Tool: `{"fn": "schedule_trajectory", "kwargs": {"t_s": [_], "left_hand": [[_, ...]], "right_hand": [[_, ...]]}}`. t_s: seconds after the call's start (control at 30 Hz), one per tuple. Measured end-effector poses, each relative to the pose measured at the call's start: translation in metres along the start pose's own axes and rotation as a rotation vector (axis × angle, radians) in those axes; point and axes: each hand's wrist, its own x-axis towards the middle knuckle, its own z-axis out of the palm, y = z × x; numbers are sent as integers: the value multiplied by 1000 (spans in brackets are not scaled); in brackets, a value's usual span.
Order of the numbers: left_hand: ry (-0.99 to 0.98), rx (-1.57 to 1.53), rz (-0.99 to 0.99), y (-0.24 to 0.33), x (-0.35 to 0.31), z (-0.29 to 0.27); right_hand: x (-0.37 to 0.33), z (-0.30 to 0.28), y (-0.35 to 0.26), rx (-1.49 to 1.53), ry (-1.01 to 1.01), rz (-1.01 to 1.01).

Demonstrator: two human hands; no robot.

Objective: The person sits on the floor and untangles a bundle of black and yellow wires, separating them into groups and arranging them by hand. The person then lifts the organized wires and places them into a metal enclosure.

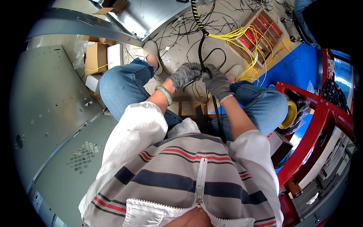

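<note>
Black cable bundle [201, 51] is the thing being worked on here, running down from the top centre of the frame to just above the middle, right where the two gloves meet; the right hand [218, 82] is curled closed around it, while the left hand [186, 74] has its fingers bent in with the tips up against it, though I can't tell if they're actually pinching anything.

As for how far along it is, my read is partway; the top stretch already wears a yellow-and-black striped wrap [196, 17], and the yellow wires [227, 36] already split off to the right just below that; under the gloves the loose black cables [214, 104] trail separately toward the lap, and a black loop [224, 53] hangs free beside the bundle, so that lower part looks like what's left; whatever is going on between the fingertips is hidden by the gloves, so no idea how finished that spot is.

Further out, black wire pieces [181, 26] litter the floor at upper centre; a wooden divided box [235, 47] with red bits in it sits upper right, yellow wires draped over it; a red frame [319, 113] fills the right edge.
</note>
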Motion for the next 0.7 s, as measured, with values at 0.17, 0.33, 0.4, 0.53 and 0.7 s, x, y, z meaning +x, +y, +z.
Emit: {"fn": "schedule_trajectory", "kwargs": {"t_s": [0.17,0.33,0.4,0.53,0.7], "left_hand": [[237,591,21,-9,-2,-16],[344,771,184,-12,1,-13],[348,838,175,-7,3,-13],[370,818,83,3,-7,-10],[335,766,74,-1,0,-14]], "right_hand": [[-13,-142,-23,43,215,-185],[-71,-369,5,986,1001,-187],[-88,-424,25,819,1211,-113],[-85,-436,11,741,1007,38],[-41,-316,33,389,457,209]]}}
